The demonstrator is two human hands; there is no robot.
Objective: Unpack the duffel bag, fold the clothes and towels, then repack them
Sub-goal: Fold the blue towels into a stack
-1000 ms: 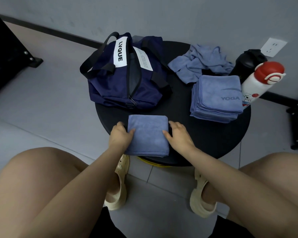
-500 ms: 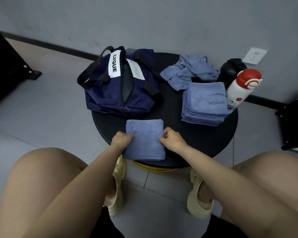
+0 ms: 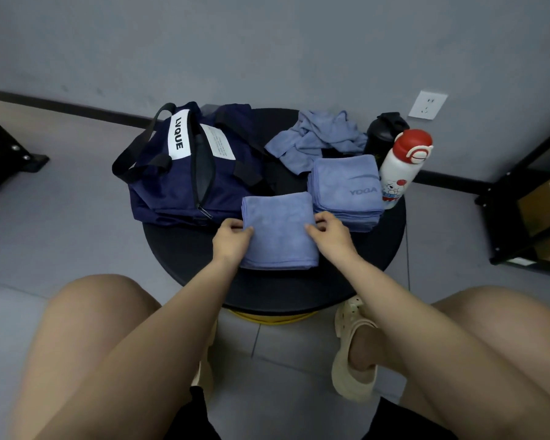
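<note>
Since a moment ago I have slid the towel (image 3: pixel 280 230) away from the near edge of the tabletop (image 3: pixel 391 236) toward its middle, and both my hands have gone with it. My left hand (image 3: pixel 231 239) pinches the towel's left edge, thumb on top and fingers curled under the cloth. My right hand (image 3: pixel 329 233) grips the right edge the same way, fingers bent around the fold. The towel is folded into a neat square, and its far edge sits just beside the bag (image 3: pixel 185 179), which lies on the left part of the tabletop with its zip open and its black handles hanging over the left edge. At the right, a stack (image 3: pixel 346 192) of folded towels, the top one marked YOGA, touches my towel's far right corner. Behind the stack, near the far edge, lies a crumpled cloth (image 3: pixel 311 141) of the same blue. A white bottle (image 3: pixel 400 169) with a red cap stands at the right edge, touching the stack, and a black bottle (image 3: pixel 385 131) stands just behind it.
</note>
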